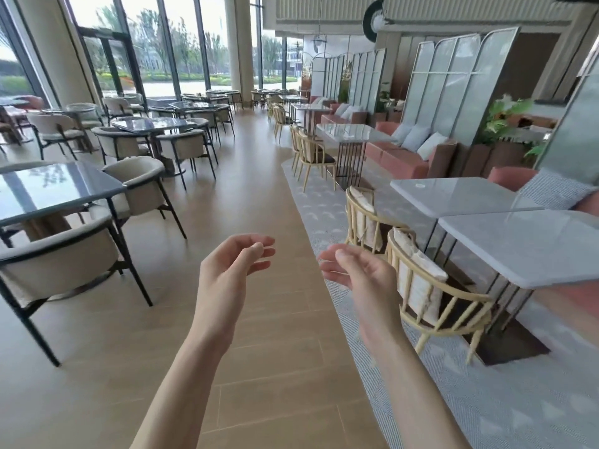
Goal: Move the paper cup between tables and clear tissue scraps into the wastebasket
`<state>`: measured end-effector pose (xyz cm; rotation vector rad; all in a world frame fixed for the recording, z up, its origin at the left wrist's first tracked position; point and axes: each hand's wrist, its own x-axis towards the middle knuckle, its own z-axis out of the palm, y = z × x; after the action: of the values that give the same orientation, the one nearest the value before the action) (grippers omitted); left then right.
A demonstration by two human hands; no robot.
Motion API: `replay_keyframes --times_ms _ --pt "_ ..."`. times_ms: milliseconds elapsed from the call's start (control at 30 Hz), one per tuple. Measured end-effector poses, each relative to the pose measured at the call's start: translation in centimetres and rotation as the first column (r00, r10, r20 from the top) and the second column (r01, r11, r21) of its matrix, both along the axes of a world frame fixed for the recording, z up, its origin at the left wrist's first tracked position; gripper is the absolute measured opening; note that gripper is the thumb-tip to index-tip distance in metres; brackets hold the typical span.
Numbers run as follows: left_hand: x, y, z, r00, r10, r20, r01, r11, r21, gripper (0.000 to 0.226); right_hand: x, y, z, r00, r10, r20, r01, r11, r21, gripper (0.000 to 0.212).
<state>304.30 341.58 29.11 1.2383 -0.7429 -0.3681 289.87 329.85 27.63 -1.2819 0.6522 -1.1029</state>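
Left hand (227, 270) and right hand (359, 273): both raised over the wooden floor (259, 367), fingers loosely curled, grasping nothing. Paper cup location: cannot tell. White table (531, 247) near right.

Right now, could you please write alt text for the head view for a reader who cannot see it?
Two empty hands, the left hand and right hand, are held out open, palms facing each other, above a wooden aisle floor in a cafe. Dark glass tables stand left, pale marble tables and wooden chairs right.
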Motion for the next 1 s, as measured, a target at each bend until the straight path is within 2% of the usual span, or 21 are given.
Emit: replay_keyframes --times_ms 200,333,500,633,700,833,1000 --pt "9.6 -15.0 3.2 0.999 -0.046 0.008 0.047 0.998 -0.033 0.017 9.1 -13.6 3.5 1.0 -0.028 0.007 0.028 1.0 -0.013 0.018" --pt "14.3 -23.5 6.0 0.996 -0.083 0.013 0.084 0.994 -0.064 0.024 14.0 -21.7 6.2 0.998 -0.056 0.025 0.057 0.998 -0.038 0.017" --pt "19.8 -34.5 5.9 0.994 -0.102 0.049 0.104 0.993 -0.055 0.015 20.0 -32.5 6.6 0.997 -0.062 0.039 0.064 0.995 -0.079 0.016" --pt "24.4 -43.7 5.3 0.995 -0.083 0.058 0.085 0.995 -0.048 0.021 25.0 -42.6 6.0 0.998 -0.047 0.05 0.051 0.994 -0.096 0.017" --pt "26.9 -48.7 5.5 0.996 -0.062 0.059 0.064 0.997 -0.031 0.015 27.3 -47.9 6.0 0.997 -0.042 0.059 0.046 0.996 -0.082 0.017" --pt "31.9 -58.4 7.2 0.998 -0.032 0.059 0.035 0.998 -0.043 0.015 32.5 -58.3 7.4 0.997 -0.027 0.074 0.03 0.999 -0.036 0.017" --pt "39.3 -67.6 7.9 0.999 0.018 0.042 -0.015 0.997 -0.072 0.018 39.1 -68.7 9.1 0.998 -0.001 0.066 0.005 0.998 -0.055 0.016"
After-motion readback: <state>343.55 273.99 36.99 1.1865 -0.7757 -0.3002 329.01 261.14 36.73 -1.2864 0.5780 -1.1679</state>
